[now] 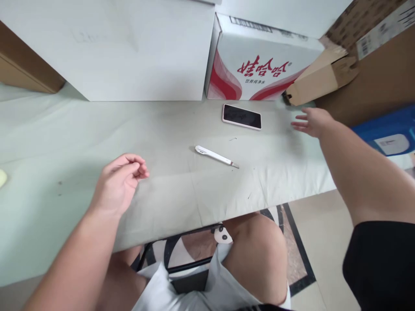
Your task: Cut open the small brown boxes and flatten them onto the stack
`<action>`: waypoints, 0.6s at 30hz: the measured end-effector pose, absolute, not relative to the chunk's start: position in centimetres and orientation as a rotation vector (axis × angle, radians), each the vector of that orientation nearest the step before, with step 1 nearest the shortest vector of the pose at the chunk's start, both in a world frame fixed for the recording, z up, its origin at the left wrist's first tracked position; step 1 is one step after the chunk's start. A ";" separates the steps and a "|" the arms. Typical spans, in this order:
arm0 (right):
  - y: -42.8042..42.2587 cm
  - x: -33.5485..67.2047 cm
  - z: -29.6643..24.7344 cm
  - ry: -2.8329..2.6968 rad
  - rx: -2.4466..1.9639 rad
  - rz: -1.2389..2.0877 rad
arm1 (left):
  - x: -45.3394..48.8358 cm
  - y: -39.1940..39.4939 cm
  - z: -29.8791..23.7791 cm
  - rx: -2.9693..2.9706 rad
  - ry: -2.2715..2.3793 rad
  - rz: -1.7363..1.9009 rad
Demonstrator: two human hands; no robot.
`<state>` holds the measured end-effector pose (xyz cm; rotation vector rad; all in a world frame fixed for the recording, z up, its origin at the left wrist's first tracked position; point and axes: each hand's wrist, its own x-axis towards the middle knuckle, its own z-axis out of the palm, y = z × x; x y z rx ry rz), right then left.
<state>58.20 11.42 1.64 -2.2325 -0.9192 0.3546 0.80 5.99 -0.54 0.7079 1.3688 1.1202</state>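
The right hand [313, 122], fingers parted and empty, seems to be reaching near an oblong tan cardboard box [319, 84]; grasping calls for closing in. The left hand [118, 183] half-curls, contents uncertain.

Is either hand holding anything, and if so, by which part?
Nothing that shows. The right hand is open and empty; the left hand is loosely curled with nothing visible in it. The white knife lies untouched on the cloth.

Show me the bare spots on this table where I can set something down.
Bare cloth lies between the left hand and the white knife, and behind them up to the large white box. Crowded: back right, where the phone, printed box, brown carton and right hand sit close together.
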 end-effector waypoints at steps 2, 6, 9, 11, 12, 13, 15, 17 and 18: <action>9.7 57.0 2.7 -0.757 -2.315 0.529 | 0.8 5.9 -0.3 0.717 1.323 1.129; 7.2 54.5 5.0 -0.590 -2.374 0.639 | 0.5 5.4 0.2 0.717 1.268 1.148; 6.2 53.1 5.1 -0.639 -2.444 0.604 | 0.0 5.0 0.2 0.726 1.256 1.146; 5.9 52.1 4.3 -0.751 -2.518 0.569 | -0.3 4.8 0.0 0.741 1.254 1.142; 5.9 51.3 3.8 -0.842 -2.551 0.547 | -0.5 4.7 0.0 0.748 1.255 1.144; 6.0 50.3 3.3 -0.949 -2.574 0.517 | -0.6 4.7 -0.1 0.754 1.258 1.148; 6.3 47.5 2.8 -1.198 -2.562 0.424 | -0.7 4.7 -0.1 0.764 1.256 1.161; 6.8 43.6 3.0 -1.475 -2.442 0.329 | -0.8 4.8 0.0 0.768 1.230 1.173; 7.0 41.3 3.3 -1.622 -2.342 0.299 | -0.8 4.8 0.0 0.767 1.208 1.179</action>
